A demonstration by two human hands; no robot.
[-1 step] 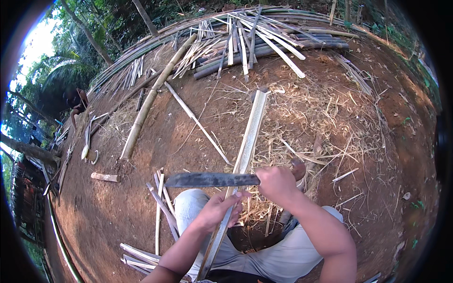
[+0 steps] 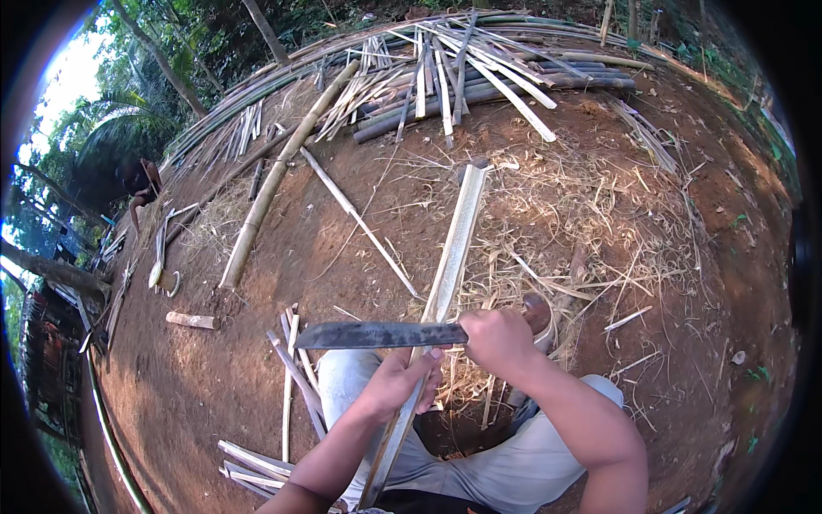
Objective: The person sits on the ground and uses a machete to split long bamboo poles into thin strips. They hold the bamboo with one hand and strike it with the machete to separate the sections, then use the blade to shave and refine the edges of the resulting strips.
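The person is sitting on bare red earth, working a long split bamboo strip (image 2: 451, 257) that runs from between the knees out across the ground toward the far pile. The left hand (image 2: 396, 381) is clenching the strip low down, fingers wrapped round it. The right hand (image 2: 499, 341) is gripping the handle of a machete (image 2: 377, 335), fist closed, blade lying flat and crosswise over the strip with its tip pointing to the person's left.

Step in hand, as I judge it: shaving or splitting the strip, the blade sitting at the near end just above the holding hand. The next move would seem to call for a steady strip, the edge set square, and the left fingers kept clear below the blade (they are lying very close to it).

Count:
- one machete, one strip being worked
- one thick round bamboo pole (image 2: 274, 184) lying alone to the left, one thinner stick (image 2: 360, 223) beside it
- one short wooden block (image 2: 192, 320) on the dirt
- a handful of cut slats (image 2: 295, 377) by the left knee, several more near the lower edge; exact number unclear
- a large heap of bamboo poles (image 2: 479, 77) at the far side, too many and too overlapped for counting
- pale shavings (image 2: 591, 231) spreading over the ground to the right
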